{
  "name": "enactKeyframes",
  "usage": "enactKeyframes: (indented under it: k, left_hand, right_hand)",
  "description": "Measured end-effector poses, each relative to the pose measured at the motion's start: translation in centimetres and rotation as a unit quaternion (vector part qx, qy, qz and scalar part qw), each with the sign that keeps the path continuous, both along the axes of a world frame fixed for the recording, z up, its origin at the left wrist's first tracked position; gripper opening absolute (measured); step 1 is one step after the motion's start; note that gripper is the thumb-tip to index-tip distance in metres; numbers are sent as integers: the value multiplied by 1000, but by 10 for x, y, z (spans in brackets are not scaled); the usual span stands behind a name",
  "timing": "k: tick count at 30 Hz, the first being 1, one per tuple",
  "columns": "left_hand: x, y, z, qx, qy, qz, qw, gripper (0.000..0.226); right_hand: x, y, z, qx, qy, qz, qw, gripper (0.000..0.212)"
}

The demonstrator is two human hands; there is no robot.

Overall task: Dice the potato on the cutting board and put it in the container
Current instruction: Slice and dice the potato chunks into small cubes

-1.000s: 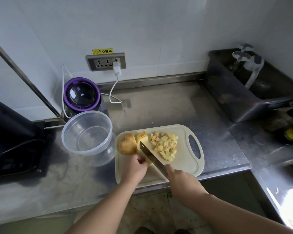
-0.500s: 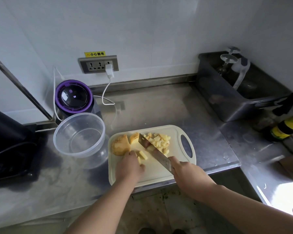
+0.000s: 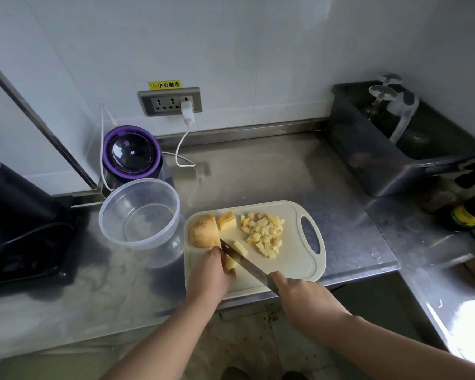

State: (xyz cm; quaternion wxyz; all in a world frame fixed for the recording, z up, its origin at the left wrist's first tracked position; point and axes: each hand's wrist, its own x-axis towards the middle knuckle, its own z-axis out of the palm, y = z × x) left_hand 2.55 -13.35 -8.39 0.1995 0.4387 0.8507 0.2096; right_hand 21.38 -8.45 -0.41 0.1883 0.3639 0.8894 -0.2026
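A pale cutting board lies at the counter's front edge. On its left end sit a large potato chunk and a smaller sliced wedge. A heap of potato dice lies in the board's middle. My left hand holds a few potato strips down on the board. My right hand grips the knife, whose blade cuts through those strips right beside my left fingers. The clear round container stands left of the board, with nothing inside.
A purple-rimmed appliance stands behind the container, a white cable running to the wall socket. A dark machine fills the left. A grey bin with glassware and a bottle stand at the right.
The knife has come back from pushing cut dice to the pile and now cuts the strips under my left hand. The camera has shifted slightly.
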Motion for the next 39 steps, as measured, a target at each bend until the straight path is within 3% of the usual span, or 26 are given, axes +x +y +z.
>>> enactKeyframes:
  k: [7, 15, 24, 39]
  left_hand:
    - [0, -2, -2, 8, -7, 15, 1000, 26]
    - [-1, -3, -2, -6, -8, 14, 1000, 18]
    - [1, -2, 1, -12, 4, 13, 1000, 18]
    - [2, 1, 2, -9, 18, 9, 1000, 14]
  right_hand:
    - [2, -2, 3, 22, -7, 19, 1000, 37]
    - [5, -1, 5, 24, -28, 24, 999, 39]
    - [5, -5, 0, 10, -25, 10, 1000, 46]
    - [2, -2, 1, -30, -38, 7, 999, 41]
